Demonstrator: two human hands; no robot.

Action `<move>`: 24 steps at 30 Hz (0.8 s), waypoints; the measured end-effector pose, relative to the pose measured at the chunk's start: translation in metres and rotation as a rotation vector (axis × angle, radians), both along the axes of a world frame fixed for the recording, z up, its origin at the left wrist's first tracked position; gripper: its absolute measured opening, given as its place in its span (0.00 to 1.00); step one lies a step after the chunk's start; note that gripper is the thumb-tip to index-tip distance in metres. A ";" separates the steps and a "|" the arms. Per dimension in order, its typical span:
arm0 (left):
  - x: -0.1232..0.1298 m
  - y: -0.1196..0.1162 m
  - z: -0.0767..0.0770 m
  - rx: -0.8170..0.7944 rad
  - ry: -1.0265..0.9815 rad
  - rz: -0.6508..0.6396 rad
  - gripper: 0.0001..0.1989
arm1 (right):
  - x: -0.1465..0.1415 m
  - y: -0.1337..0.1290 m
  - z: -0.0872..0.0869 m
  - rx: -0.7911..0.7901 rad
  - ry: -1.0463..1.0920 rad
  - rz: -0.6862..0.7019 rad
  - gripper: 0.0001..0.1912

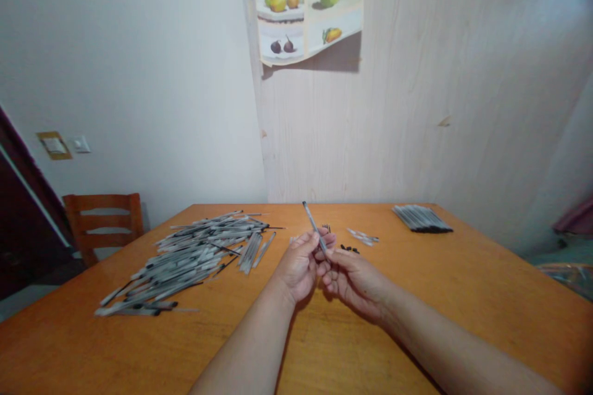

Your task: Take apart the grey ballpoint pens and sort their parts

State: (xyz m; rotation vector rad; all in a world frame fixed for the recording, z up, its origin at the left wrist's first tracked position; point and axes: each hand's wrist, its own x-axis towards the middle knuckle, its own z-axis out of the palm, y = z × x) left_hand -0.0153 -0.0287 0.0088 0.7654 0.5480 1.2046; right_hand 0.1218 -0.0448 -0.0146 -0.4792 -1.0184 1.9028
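A slim clear pen [310, 217] with a dark upper end is held tilted above the middle of the table. My left hand [301, 262] pinches it around its middle. At the pen's lower end, the fingers of my right hand [354, 278] are closed on it, and the two hands nearly touch. Just beyond my right hand lie small black caps [349, 249] and a few loose clear pen pieces [364, 237]. More small dark parts [326, 228] show behind my fingertips. The pen's lowest tip is hidden by my fingers.
A large loose heap of pens [185, 259] covers the left of the wooden table [324, 345], with several clear tubes [251, 253] beside it. At the back right lies a neat row of pens [420, 220]. A wooden chair [105, 221] stands beyond the left edge.
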 end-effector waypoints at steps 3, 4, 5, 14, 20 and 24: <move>0.000 -0.001 0.001 0.015 0.016 0.011 0.12 | 0.000 0.000 0.000 0.003 0.013 -0.001 0.12; 0.001 -0.001 0.001 0.015 0.022 0.019 0.12 | -0.001 0.000 0.000 0.002 0.014 0.005 0.13; 0.001 -0.001 0.001 0.015 0.024 0.029 0.12 | -0.002 0.000 -0.001 0.001 0.016 0.010 0.13; 0.008 -0.005 -0.004 -0.020 0.115 0.130 0.19 | -0.019 -0.005 -0.009 0.036 -0.035 -0.072 0.16; 0.009 -0.010 0.001 -0.038 0.156 0.181 0.21 | -0.029 -0.011 -0.006 0.101 -0.118 -0.165 0.22; 0.009 -0.016 0.006 -0.034 0.151 0.199 0.21 | -0.034 -0.014 -0.003 0.136 -0.151 -0.211 0.24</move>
